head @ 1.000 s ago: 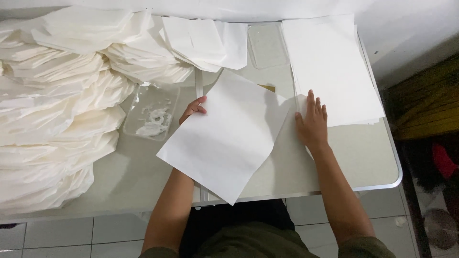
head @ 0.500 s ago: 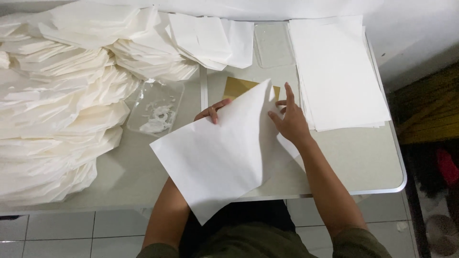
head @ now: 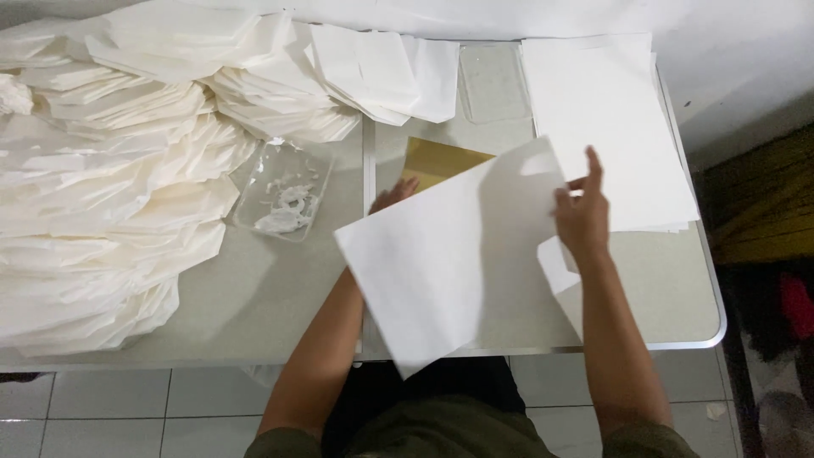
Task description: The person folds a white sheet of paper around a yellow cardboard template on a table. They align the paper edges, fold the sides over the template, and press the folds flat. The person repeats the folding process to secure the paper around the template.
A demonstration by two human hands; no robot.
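The right hand (head: 582,216) held the right edge of a large white sheet of paper (head: 441,254), thumb and fingers pinching it near its upper right corner, with the forefinger sticking up above the edge. The left hand (head: 392,195) was mostly hidden behind the same sheet; only its fingertips showed above the upper left edge, so its grip could not be told for certain, though it looked to be touching the sheet from behind. The sheet was lifted off the table (head: 280,305) and tilted, its lower corner hanging past the front edge of the table toward the person's lap.

Just behind the sheet, near the left fingertips, a flat golden-brown card (head: 437,159) lay on the table, partly covered by the paper. To the right of the hand lay a neat stack of flat white sheets (head: 606,119), its near edge just beside the right hand. Left of the card stood a clear plastic tray (head: 284,203) with small white scraps in it. Another clear flat tray (head: 492,80) lay at the back between the stack and a loose heap of folded white paper pieces (head: 377,72). The whole left side of the table was taken up by large piles of folded white paper (head: 102,195).
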